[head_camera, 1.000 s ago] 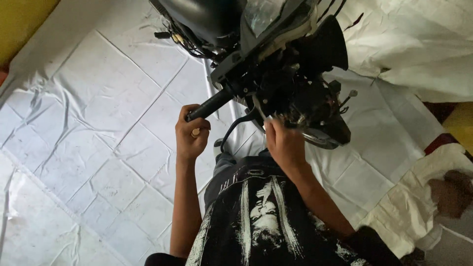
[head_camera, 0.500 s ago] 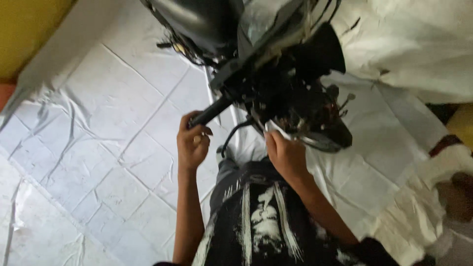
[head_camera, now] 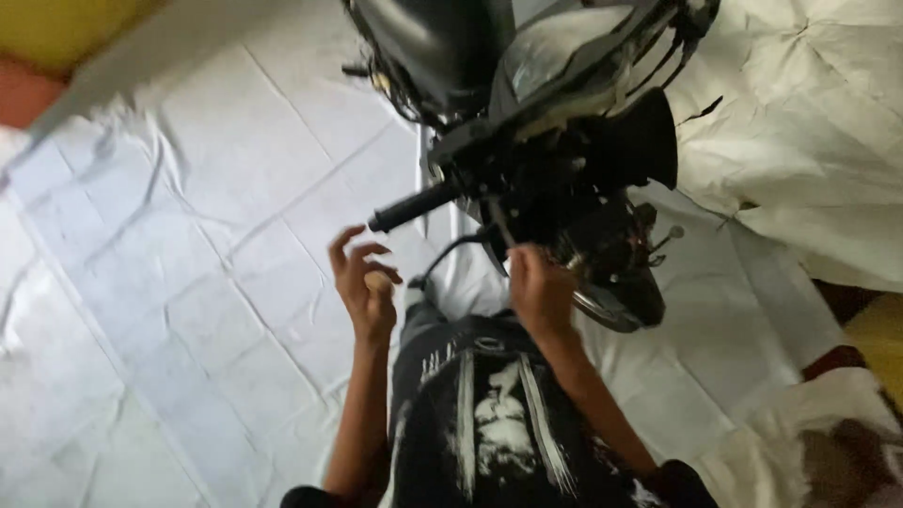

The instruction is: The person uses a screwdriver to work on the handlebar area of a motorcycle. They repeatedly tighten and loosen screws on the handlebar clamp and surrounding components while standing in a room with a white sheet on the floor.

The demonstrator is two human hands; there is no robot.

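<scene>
From the head view, the left hand [head_camera: 362,282] has come off the black rubber handlebar grip [head_camera: 414,207] it clasped a second ago; it now hovers just below the grip, fingers loosely spread, holding nothing. The right hand [head_camera: 538,287] stays pressed against the dark motorcycle headlight assembly [head_camera: 611,254], fingers hidden, so its grasp cannot be told. A white creased sheet [head_camera: 188,235] covers the floor.

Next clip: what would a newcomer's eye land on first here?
The dark front end of a motorcycle fills the top centre, its black handlebar grip jutting left over a creased white sheet that covers the floor. Just below the grip the left hand hovers with fingers spread, holding nothing, while the right hand presses against the round headlight housing.
</scene>
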